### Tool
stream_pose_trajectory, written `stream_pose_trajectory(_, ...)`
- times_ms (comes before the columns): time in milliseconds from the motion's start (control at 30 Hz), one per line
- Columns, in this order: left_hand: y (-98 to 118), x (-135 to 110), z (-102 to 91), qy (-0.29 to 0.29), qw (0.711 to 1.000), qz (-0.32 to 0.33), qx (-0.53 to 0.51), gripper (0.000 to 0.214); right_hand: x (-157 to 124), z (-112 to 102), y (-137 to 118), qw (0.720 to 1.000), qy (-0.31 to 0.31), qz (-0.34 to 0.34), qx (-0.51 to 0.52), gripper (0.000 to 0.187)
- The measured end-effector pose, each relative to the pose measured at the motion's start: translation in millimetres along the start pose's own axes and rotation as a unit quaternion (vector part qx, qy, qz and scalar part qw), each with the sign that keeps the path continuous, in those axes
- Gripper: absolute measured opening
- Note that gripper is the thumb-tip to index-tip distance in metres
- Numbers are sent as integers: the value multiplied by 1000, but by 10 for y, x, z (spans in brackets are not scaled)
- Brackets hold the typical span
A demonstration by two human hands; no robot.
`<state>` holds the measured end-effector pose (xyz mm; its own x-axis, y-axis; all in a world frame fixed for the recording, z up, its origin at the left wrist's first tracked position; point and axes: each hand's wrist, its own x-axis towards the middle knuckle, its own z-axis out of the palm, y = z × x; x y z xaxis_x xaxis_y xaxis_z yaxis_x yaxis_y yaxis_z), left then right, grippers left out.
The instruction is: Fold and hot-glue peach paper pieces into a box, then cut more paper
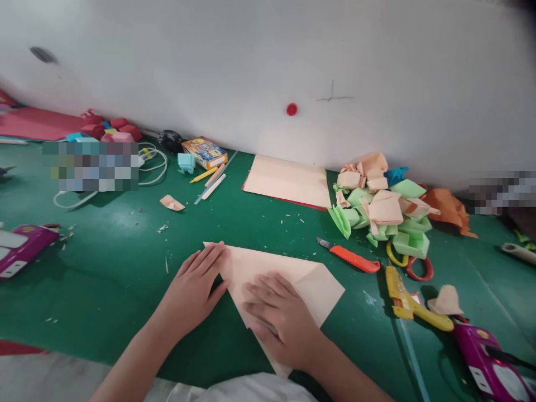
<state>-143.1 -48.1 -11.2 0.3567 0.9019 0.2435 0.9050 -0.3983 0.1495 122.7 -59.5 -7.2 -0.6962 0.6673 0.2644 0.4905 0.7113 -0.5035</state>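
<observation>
A sheet of peach paper (259, 262), partly folded, lies on the green tabletop in front of me. My left hand (196, 285) rests on its upper left corner, fingers stretched out and the thumb along the left edge. Over the middle of the paper lies my right hand (285, 318), flat with its fingers spread, covering part of the folds. A pointed flap reaches down below the right hand toward the table's front edge. Right of the paper is an orange utility knife (354, 258) with its blade out.
Peach and green folded paper pieces (383, 209) are piled at right. Nearer are scissors (419, 268), a yellow glue gun (412, 304) and a purple device (489, 357). A stack of peach sheets (288, 181) lies by the wall. A crayon box (205, 152) and white cable (161, 167) sit left.
</observation>
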Motion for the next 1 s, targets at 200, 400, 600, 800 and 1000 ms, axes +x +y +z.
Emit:
stream_pose_trajectory(200, 21, -42, 52, -14, 999, -24, 20, 57, -15, 75, 4, 999, 44, 3, 12, 31)
stream_pose_trajectory(400, 47, -47, 46, 1, 998, -46, 35, 56, -6, 96, 15, 997, 71, 2, 14, 31)
stream_pose_trajectory(600, 75, -72, 58, 5, 998, -45, 52, 56, 23, 50, -3, 998, 56, -5, -5, 32)
stream_pose_trajectory(800, 97, -75, 46, -10, 997, -61, 37, 56, 17, 36, -13, 999, 39, -4, -11, 33)
stream_pose_trajectory(1000, 87, -82, 57, -16, 997, -66, 30, 59, 14, 36, -7, 999, 38, -12, -18, 32)
